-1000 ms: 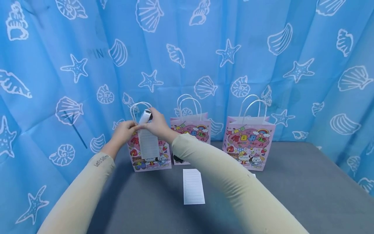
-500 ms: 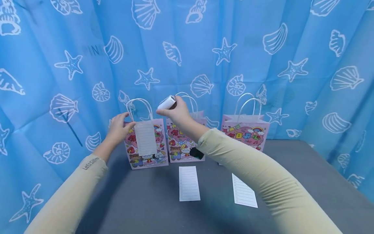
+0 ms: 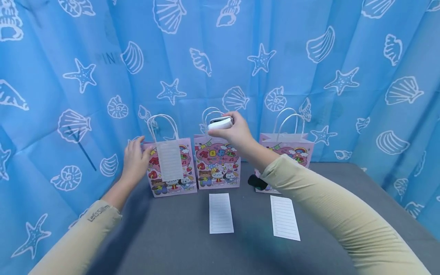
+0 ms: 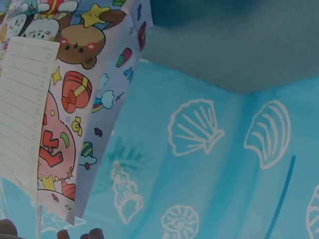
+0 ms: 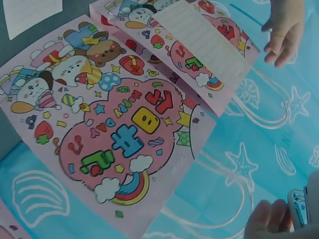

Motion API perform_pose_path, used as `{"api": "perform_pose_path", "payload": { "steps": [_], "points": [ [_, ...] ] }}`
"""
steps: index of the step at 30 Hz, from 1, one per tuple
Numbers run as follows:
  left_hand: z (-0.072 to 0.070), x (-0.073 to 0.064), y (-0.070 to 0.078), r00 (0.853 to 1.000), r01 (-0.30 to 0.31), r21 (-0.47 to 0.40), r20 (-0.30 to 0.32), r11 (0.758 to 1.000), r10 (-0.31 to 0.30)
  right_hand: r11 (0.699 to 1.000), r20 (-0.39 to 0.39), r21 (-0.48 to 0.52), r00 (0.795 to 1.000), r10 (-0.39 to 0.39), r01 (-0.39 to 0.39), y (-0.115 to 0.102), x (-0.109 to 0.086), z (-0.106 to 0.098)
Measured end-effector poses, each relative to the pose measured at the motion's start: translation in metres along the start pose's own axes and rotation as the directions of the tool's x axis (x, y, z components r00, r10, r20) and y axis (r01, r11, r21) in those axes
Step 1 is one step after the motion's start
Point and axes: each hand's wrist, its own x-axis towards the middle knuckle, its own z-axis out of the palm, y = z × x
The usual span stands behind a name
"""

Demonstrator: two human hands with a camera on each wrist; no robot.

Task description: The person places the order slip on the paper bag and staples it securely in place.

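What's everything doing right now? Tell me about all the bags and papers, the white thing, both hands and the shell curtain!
Left bag: standing, handles up
Middle bag: standing, no paper on its front
Right bag: standing, partly hidden
Left paper: against the left bag's front
Middle paper: flat on the table
Right paper: flat too
White thing: held up
Right hand: gripping it
Left hand: fingers loose
Curtain: hanging

The right hand (image 3: 240, 133) partly hides a white device (image 3: 220, 124).
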Motion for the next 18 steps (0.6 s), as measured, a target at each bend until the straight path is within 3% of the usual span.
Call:
{"api": "perform_pose_path", "payload": {
  "steps": [8,12,18],
  "points": [
    [-0.001,-0.016,0.004,0.996,0.070,-0.029,0.051,0.997,-0.069,0.998,0.011,0.056,1.000,0.005,-0.006,0.004,-0.014,-0.024],
    [-0.001,-0.021,0.006,0.995,0.078,-0.042,0.057,0.996,-0.076,0.997,0.022,0.081,1.000,0.007,-0.009,0.006,-0.020,-0.033],
    [0.001,-0.030,0.010,0.997,0.052,-0.059,0.067,0.997,-0.048,0.999,-0.003,0.014,1.000,0.030,-0.030,0.010,-0.028,-0.047]
  ]
}}
